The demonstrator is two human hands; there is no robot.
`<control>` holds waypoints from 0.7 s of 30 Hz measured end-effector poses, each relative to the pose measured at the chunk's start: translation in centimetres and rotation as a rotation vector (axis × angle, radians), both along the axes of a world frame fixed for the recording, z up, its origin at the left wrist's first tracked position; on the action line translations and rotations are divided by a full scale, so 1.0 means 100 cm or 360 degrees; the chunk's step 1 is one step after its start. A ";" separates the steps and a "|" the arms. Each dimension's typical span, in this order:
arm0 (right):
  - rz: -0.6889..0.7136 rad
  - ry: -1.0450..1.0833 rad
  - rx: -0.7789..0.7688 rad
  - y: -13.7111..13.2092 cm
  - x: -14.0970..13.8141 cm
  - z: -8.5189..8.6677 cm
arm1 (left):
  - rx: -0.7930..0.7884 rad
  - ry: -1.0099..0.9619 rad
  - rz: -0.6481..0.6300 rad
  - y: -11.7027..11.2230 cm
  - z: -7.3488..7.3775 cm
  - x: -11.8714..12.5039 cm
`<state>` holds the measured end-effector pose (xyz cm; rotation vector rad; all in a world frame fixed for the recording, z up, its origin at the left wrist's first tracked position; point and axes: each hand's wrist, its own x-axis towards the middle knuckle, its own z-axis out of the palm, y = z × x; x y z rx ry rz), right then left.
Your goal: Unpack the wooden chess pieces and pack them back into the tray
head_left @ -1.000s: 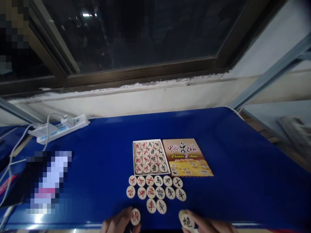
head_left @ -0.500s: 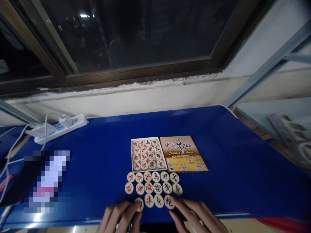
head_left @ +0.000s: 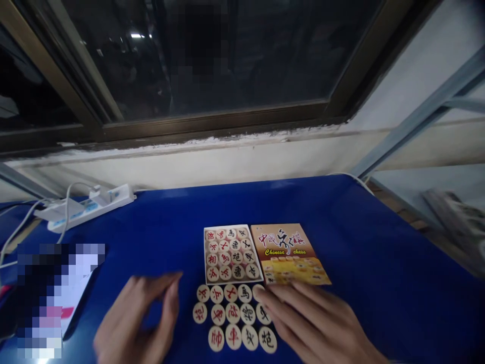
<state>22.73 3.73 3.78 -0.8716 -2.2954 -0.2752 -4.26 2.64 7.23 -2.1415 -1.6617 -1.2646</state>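
Observation:
My left hand (head_left: 140,318) is over the blue table, left of the chess pieces. Its thumb and forefinger tips are brought together, slightly blurred, with no piece visible between them. My right hand (head_left: 318,318) lies with fingers stretched out over the right end of the rows. It hides the end pieces there and partly covers a piece (head_left: 258,290) in the top row. Round wooden Chinese chess pieces with red (head_left: 232,314) and black (head_left: 247,314) characters lie in three rows. Just behind them, an open white box (head_left: 205,255) holds more pieces in a grid.
Against the box's right side lies its printed lid (head_left: 282,247), marked Chinese chess. A white power strip (head_left: 91,207) with cables stands at the back left. A phone-like object (head_left: 78,298), partly pixelated, lies on the left of the blue table (head_left: 170,210). A window is behind.
My left hand has let go of the bottom-left red piece and moved left. My right hand has moved off the bottom-right black piece, forward over the right end of the upper rows.

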 end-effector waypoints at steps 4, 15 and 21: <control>-0.0019 -0.0330 0.0146 0.067 -0.017 0.019 | -0.0401 0.0310 -0.0102 0.078 -0.004 0.007; -0.0295 -0.0428 -0.0097 0.094 -0.029 -0.016 | -0.0568 0.0297 -0.0343 0.111 -0.048 0.008; -0.0281 -0.0345 -0.0103 0.097 -0.030 -0.010 | -0.0526 0.0304 -0.0367 0.113 -0.050 0.011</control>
